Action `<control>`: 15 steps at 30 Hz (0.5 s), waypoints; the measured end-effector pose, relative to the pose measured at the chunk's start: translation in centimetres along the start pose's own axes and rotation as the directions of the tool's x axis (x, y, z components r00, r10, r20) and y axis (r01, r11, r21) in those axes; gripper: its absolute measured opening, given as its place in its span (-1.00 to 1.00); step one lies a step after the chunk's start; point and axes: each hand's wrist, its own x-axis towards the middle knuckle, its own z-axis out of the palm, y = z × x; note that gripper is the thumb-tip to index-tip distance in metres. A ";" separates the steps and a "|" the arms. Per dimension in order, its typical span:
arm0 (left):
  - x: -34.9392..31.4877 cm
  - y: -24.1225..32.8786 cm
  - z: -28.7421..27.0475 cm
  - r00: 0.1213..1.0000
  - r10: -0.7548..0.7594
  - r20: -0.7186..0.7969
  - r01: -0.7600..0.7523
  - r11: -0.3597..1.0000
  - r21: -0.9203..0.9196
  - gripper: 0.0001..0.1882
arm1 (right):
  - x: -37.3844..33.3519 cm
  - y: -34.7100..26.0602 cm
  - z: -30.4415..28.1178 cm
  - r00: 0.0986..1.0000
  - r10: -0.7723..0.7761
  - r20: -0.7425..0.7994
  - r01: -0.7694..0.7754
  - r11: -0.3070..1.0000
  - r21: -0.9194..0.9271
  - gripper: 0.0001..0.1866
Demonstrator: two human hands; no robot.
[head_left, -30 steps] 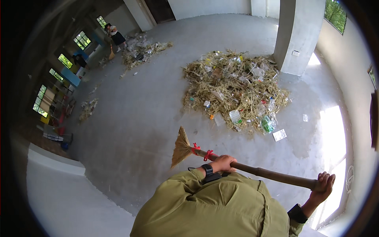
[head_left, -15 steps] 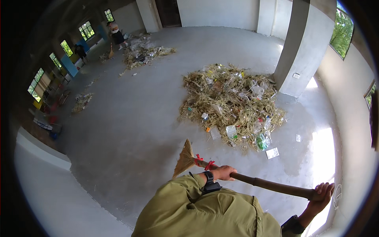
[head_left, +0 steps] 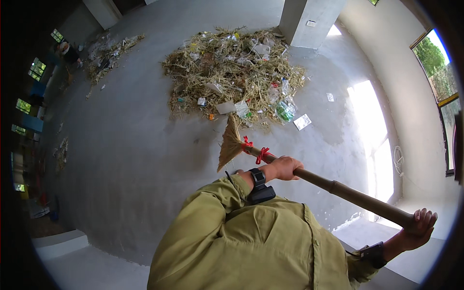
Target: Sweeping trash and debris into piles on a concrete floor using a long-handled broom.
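Observation:
A broom (head_left: 231, 145) with a fan-shaped straw head and a thick bamboo handle slants across my front. Red ties are knotted around the handle close to the head. My left hand (head_left: 286, 167) wraps the handle a little below those ties. Farther right and nearer, my right hand (head_left: 421, 226) grips its end. Beyond the broom lies a wide pile of straw and litter (head_left: 232, 72), with plastic bags, bottles and paper in it. The tip of the broom head overlaps the pile's near edge in the view; whether it touches cannot be told.
A square pillar (head_left: 309, 29) rises behind the pile. A white packet (head_left: 302, 122) lies beside it. Along the right wall are windows (head_left: 437, 72) and a coiled white cable (head_left: 398, 159). A smaller litter heap (head_left: 108, 58) and a person (head_left: 70, 52) are at the far left.
My view has swung right and downward, with the pile now nearer the broom head. Both hands keep their hold on the broom.

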 end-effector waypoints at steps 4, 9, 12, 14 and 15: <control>-0.8 1.9 0.2 0.984 0.048 0.172 -0.039 0.998 -0.054 -0.69 | 1.0 -1.4 -2.1 0.955 -0.036 -0.294 0.008 0.995 -0.097 -0.82; -2.3 -0.3 1.0 0.968 -0.047 0.246 0.040 0.999 0.035 -0.70 | 1.1 -2.0 -6.8 0.934 0.051 -0.355 -0.100 0.988 -0.122 -0.83; -2.3 -1.1 1.5 0.970 -0.058 0.236 0.056 0.998 0.016 -0.71 | 1.7 -2.2 -7.7 0.949 0.092 -0.302 -0.123 0.989 -0.084 -0.81; -1.9 -0.1 1.1 0.975 -0.023 0.221 0.028 0.999 -0.020 -0.71 | 2.0 -3.6 -7.3 0.937 0.044 -0.345 -0.102 0.983 -0.150 -0.81; -1.6 0.6 0.8 0.977 -0.015 0.215 0.018 1.000 -0.010 -0.72 | 2.3 -4.2 -6.5 0.927 -0.005 -0.375 -0.077 0.976 -0.205 -0.81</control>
